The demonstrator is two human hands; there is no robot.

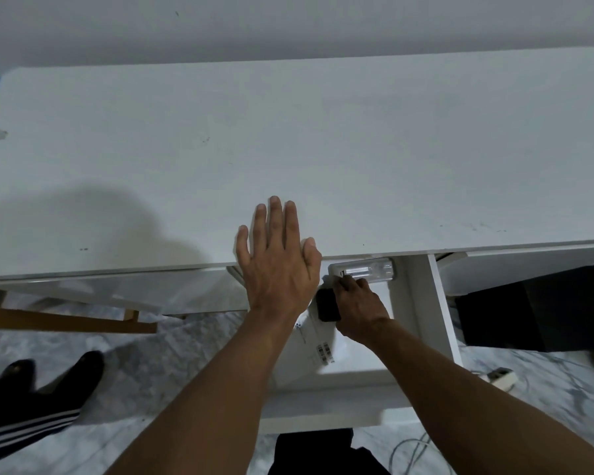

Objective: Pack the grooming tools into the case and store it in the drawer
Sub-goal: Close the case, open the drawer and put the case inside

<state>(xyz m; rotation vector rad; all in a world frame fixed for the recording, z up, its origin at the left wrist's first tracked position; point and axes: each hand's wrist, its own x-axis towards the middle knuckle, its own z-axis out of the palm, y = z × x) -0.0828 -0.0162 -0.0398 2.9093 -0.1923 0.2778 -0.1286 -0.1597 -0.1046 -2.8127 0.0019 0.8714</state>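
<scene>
The white drawer [439, 303] stands pulled out below the desk's front edge. At its back, half under the desktop, lies a clear plastic case [367, 270] with grooming tools dimly visible inside. My right hand [360, 308] is inside the drawer, fingers curled on the near left corner of the case. A small black object [327, 305] lies just left of that hand, beside a white envelope or box with barcodes [318, 344]. My left hand [277, 260] lies flat on the white desk [288, 149] at its front edge, fingers spread, holding nothing.
A second drawer or panel [117, 289] hangs slightly out at the left. A wooden chair frame [66, 320] is below it. Someone else's black shoes [48, 375] stand on the marble floor at the left. A power strip [499, 378] and cables lie at the right.
</scene>
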